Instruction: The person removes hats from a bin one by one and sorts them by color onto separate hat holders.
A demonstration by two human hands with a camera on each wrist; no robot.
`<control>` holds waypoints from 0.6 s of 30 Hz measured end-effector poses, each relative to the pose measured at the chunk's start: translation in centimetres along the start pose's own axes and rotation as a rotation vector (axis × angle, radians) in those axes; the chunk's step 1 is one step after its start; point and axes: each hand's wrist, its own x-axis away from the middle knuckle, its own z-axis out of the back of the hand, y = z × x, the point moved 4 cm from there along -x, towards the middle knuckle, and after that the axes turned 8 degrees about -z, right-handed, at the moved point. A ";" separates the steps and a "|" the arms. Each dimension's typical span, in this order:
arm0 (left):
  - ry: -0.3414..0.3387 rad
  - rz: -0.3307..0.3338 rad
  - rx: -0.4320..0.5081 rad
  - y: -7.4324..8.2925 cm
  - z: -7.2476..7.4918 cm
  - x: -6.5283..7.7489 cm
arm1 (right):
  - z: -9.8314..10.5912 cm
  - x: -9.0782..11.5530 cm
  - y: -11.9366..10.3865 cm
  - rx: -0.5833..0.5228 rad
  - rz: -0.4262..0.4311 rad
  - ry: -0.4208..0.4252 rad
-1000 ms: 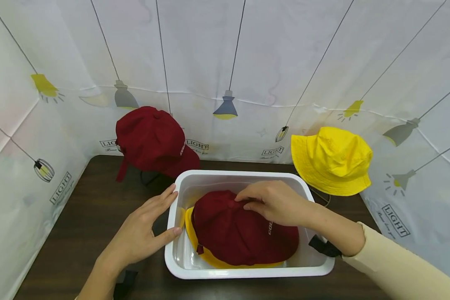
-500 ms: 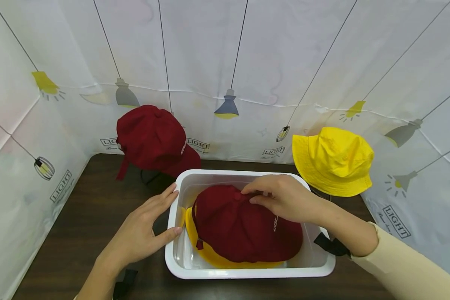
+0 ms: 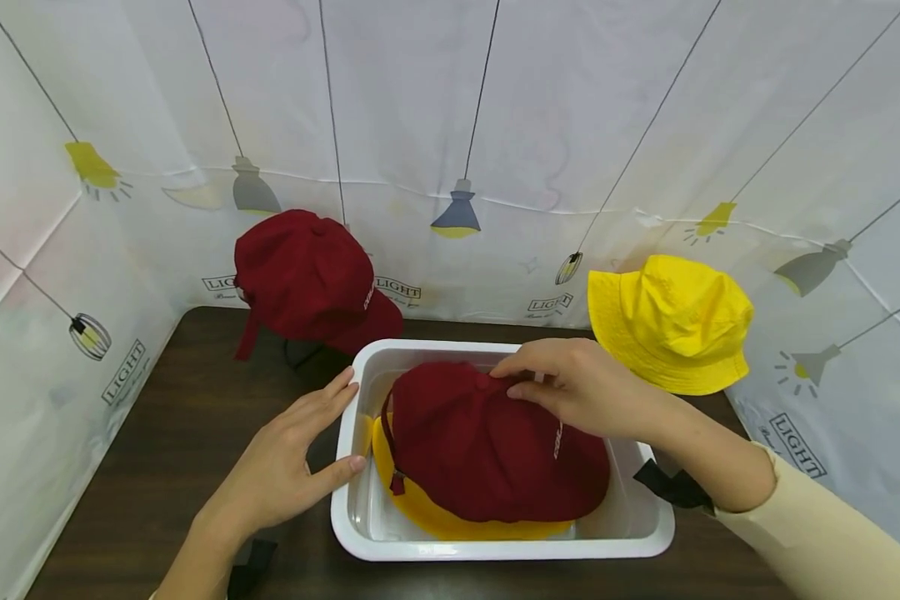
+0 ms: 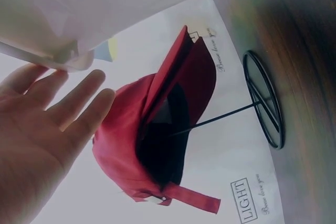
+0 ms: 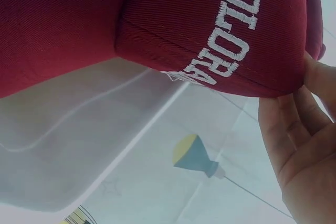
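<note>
A dark red baseball cap (image 3: pixel 472 450) with white lettering is inside the white plastic bin (image 3: pixel 502 550), above a yellow hat (image 3: pixel 450 525) that it mostly hides. My right hand (image 3: pixel 585 383) pinches the crown of this cap near its top; the right wrist view shows thumb and fingers on the cloth (image 5: pixel 247 40). With fingers spread, my left hand (image 3: pixel 285 458) touches the bin's left rim. Beyond that hand, a second red cap (image 3: pixel 303 279) sits on a black wire stand (image 4: pixel 262 98).
A yellow bucket hat (image 3: pixel 671 321) stands at the back right, behind the bin's corner. The dark wooden table (image 3: pixel 172 442) is bordered by white cloth walls (image 3: pixel 390 100) printed with lamps, close behind the hats.
The right hand has moved up and slightly right, lifting the red cap a little inside the bin, so more of the yellow hat shows below it. The left hand stays on the rim.
</note>
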 end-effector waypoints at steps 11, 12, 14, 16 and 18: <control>0.004 -0.007 0.014 -0.1 0.1 0.0 | 1.8 0.0 -0.8 -0.042 0.055 0.066; 0.003 -0.008 0.014 -0.1 0.1 0.0 | 2.0 0.0 -0.9 -0.045 0.053 0.069; 0.004 -0.009 0.011 -0.1 0.0 0.0 | 2.3 0.0 -1.0 -0.052 0.051 0.073; 0.007 -0.014 0.009 -0.1 0.0 0.0 | 2.7 0.0 -1.2 -0.060 0.053 0.075; 0.010 -0.018 0.011 -0.1 -0.1 0.0 | 3.0 0.0 -1.4 -0.058 0.061 0.082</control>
